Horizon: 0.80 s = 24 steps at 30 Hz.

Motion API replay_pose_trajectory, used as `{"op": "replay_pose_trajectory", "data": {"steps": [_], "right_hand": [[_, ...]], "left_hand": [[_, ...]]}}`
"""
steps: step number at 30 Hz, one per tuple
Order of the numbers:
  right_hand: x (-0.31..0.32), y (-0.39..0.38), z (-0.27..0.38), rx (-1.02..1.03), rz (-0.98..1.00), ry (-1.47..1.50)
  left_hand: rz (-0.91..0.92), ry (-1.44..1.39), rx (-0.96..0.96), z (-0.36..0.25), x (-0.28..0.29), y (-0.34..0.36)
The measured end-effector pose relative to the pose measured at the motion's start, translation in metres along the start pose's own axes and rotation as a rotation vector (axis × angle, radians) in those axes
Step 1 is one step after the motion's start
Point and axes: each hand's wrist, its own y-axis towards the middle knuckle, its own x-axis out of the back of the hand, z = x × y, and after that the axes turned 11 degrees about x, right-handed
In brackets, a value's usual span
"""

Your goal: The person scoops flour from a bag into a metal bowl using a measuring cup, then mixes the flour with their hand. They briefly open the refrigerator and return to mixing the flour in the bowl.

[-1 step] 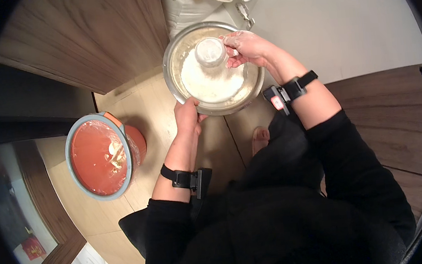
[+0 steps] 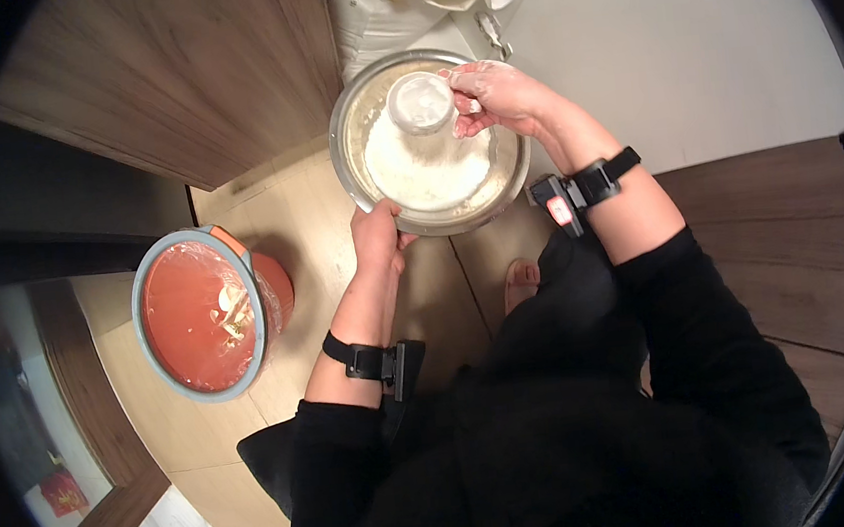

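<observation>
My left hand grips the near rim of a wide steel bowl, which holds a bed of white powder. Over the far part of that bowl, my right hand has its flour-dusted fingers closed on the side of a small translucent cup. The cup looks whitish inside; how full it is, I cannot tell.
An orange bucket with a grey rim and some pale scraps stands on the tiled floor to the left. White sacks lie beyond the bowl. A wooden cabinet is at upper left, a pale grey surface at right.
The bowl, cup and both hands sit very slightly lower in the picture than a moment earlier. Both grips are unchanged.
</observation>
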Motion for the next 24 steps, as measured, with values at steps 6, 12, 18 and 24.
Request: {"op": "replay_pose_trajectory", "data": {"steps": [6,12,18,24], "right_hand": [[-0.002,0.008,-0.005,-0.013,-0.032,-0.253],[0.006,0.006,0.019,0.447,-0.127,-1.098],[0.019,0.045,0.041,0.605,-0.069,-1.320],[0.055,0.094,0.077,0.633,-0.017,-1.380]], "left_hand": [[-0.029,-0.049,0.041,-0.002,-0.004,0.001],[0.032,-0.012,0.011,-0.006,-0.005,0.007],[0.047,-0.026,-0.011,-0.006,-0.012,0.014],[0.092,-0.053,0.003,-0.005,-0.012,0.022]]}}
